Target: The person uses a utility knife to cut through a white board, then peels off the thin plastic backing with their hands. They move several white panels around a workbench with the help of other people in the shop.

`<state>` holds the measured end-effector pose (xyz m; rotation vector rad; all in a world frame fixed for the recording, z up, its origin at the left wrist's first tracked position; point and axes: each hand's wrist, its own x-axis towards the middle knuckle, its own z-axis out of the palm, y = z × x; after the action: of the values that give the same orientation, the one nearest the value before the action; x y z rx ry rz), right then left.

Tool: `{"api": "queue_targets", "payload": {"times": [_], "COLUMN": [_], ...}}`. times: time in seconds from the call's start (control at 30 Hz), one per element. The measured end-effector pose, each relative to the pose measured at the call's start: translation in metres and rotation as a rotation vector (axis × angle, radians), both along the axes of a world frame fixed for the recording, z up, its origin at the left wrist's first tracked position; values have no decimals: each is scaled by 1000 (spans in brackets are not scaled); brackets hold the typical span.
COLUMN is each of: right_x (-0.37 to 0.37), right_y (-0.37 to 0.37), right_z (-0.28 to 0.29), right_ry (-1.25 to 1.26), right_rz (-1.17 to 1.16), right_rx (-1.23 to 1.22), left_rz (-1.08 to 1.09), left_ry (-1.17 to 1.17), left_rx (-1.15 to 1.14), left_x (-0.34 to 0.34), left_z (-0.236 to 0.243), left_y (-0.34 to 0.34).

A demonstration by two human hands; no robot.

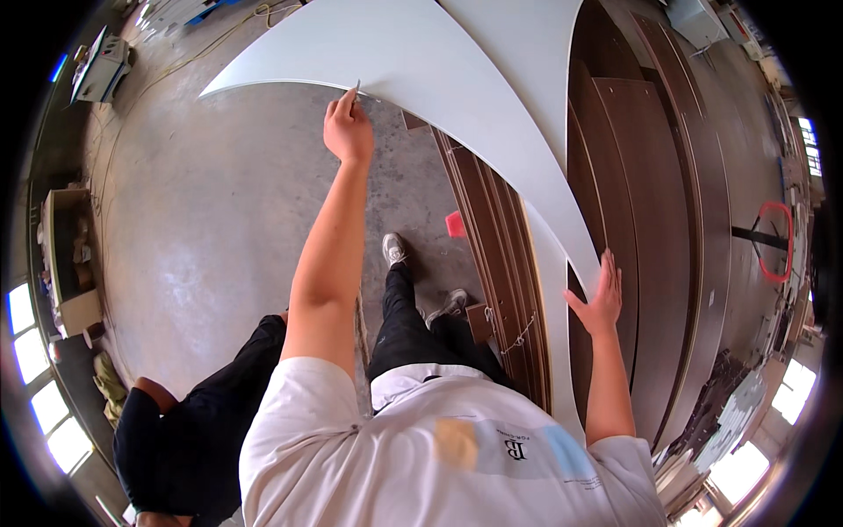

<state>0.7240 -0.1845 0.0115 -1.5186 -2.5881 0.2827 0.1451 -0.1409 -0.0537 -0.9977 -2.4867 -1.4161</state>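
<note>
A white panel [413, 61] stretches across the top middle and narrows to a corner on the right, in front of the person; it spans the space between the two hands. The left hand [349, 132] is at its near edge, well out to the front, and the right hand [601, 294] is at its narrow corner, closer to the body.

The hands are well apart. The left hand is closed, thumb and fingers pinching a small thin tool [356, 86] whose upper end meets the panel's edge; its exact kind is too small to tell. The right hand is spread, thumb away from the raised fingers, with the palm side against the panel's corner; it grips nothing that shows.

A second white panel [527, 61] lies beside the first, farther right. Brown boards [650, 193] lie to the right of the right hand, and a brown stack [492, 237] stands between the person's legs and the white panel, partly beneath it. A small red object [455, 224] sits on the grey floor [211, 202] just left of that stack. Another person [202, 430] in dark clothes is at the lower left, near the wearer's left arm.
</note>
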Motion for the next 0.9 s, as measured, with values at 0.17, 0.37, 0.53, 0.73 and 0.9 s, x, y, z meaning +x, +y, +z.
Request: {"api": "queue_targets", "payload": {"times": [0.17, 0.37, 0.53, 0.73, 0.9], "right_x": [21, 20, 28, 31, 40], "right_y": [-10, -9, -12, -11, -13], "right_z": [-2, -1, -8, -9, -11], "right_ry": [5, 36, 65, 92, 124], "right_rz": [-42, -39, -45, -64, -70], "right_rx": [7, 1, 32, 44, 58], "left_rz": [-86, -313, -627, -661, -503], "left_ry": [141, 90, 48, -693, -1273], "left_rx": [-114, 37, -27, 96, 221], "left_x": [88, 222, 239, 253, 279], "left_z": [-4, 10, 31, 65, 65], "left_y": [15, -14, -40, -108, -200]}}
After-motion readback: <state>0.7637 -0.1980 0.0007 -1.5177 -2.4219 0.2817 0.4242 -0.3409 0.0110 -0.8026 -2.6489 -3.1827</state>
